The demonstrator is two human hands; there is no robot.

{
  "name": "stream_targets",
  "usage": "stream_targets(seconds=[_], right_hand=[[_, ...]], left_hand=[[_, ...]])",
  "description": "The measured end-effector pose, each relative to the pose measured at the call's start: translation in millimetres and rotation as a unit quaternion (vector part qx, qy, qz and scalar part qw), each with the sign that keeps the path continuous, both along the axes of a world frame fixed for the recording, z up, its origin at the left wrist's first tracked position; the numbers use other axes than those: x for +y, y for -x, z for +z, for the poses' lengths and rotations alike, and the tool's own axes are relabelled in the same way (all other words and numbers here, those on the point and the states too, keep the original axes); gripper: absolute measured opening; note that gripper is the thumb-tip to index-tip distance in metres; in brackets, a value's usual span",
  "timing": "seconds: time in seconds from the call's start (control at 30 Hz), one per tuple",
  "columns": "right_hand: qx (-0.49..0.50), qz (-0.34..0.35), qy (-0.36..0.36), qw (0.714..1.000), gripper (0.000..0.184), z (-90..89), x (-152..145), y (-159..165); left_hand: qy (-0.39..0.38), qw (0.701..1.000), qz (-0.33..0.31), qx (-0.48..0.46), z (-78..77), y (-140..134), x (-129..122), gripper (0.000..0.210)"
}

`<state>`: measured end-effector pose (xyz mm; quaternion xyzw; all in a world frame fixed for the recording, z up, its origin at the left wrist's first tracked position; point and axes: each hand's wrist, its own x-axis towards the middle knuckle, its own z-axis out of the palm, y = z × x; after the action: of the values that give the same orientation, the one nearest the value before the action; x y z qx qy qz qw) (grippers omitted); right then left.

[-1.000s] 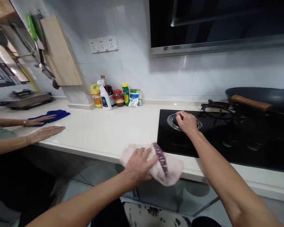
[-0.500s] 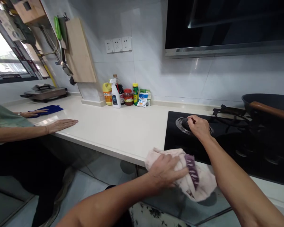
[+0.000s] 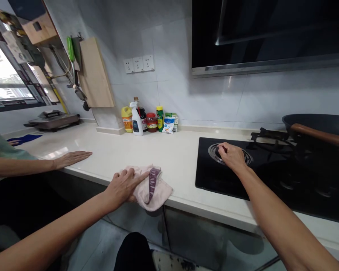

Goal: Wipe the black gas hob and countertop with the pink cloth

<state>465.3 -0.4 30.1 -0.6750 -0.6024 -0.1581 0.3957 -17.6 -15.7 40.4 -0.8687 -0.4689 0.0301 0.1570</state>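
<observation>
My left hand (image 3: 122,188) presses on a pale pink cloth (image 3: 161,192) with a purple patterned band, its index finger stretched along it. The cloth lies bunched on the counter's front edge, and part of it hangs over. My right hand (image 3: 233,156) is closed at the left burner of the black gas hob (image 3: 214,180). Its thumb and fingers pinch the burner's dark cap (image 3: 218,149), most of which the hand hides. A metal ring (image 3: 213,155) surrounds the cap.
On the left, a co-worker's hand (image 3: 73,159) rests flat on the white counter (image 3: 107,146); their other hand is on a blue cloth (image 3: 25,139). A spray bottle (image 3: 137,122), jars and packets stand by the wall. At right is a wok (image 3: 313,120) with a wooden handle.
My left hand has moved left along the counter edge with the pink cloth, away from the hob. My right hand stays at the burner. The co-worker's blue cloth has shifted left.
</observation>
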Motion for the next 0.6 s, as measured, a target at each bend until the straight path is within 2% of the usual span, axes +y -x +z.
stream_targets(seconds=[0.07, 0.17, 0.27, 0.37, 0.4, 0.47, 0.6], right_hand=[[0.000, -0.002, -0.004, 1.000, 0.029, 0.4, 0.6, -0.6], [-0.003, 0.012, -0.015, 1.000, 0.028, 1.4, 1.1, 2.2], [-0.007, 0.030, -0.035, 0.999, 0.028, 4.4, -0.2, 8.6], [-0.018, 0.044, -0.063, 0.997, 0.028, 9.9, -3.8, 14.5], [-0.022, 0.046, -0.071, 0.996, 0.027, 12.0, -5.2, 15.4], [-0.028, 0.042, -0.080, 0.996, 0.027, 15.5, -7.4, 15.2], [-0.039, 0.024, -0.076, 0.996, 0.026, 17.9, -8.6, 9.8]], left_hand=[[0.042, 0.996, 0.017, -0.074, -6.6, 9.0, -4.3, 0.093], [0.094, 0.981, 0.061, -0.157, -22.7, 5.4, -7.7, 0.075], [0.093, 0.971, 0.154, -0.158, -33.1, -18.6, -5.6, 0.071], [0.103, 0.962, 0.191, -0.167, -28.3, -49.7, 1.4, 0.069], [0.114, 0.960, 0.183, -0.177, -24.0, -60.1, 3.7, 0.065], [0.142, 0.960, 0.122, -0.207, -14.9, -81.8, 6.4, 0.054], [0.202, 0.939, -0.088, -0.263, -7.9, -131.5, 7.1, 0.037]])
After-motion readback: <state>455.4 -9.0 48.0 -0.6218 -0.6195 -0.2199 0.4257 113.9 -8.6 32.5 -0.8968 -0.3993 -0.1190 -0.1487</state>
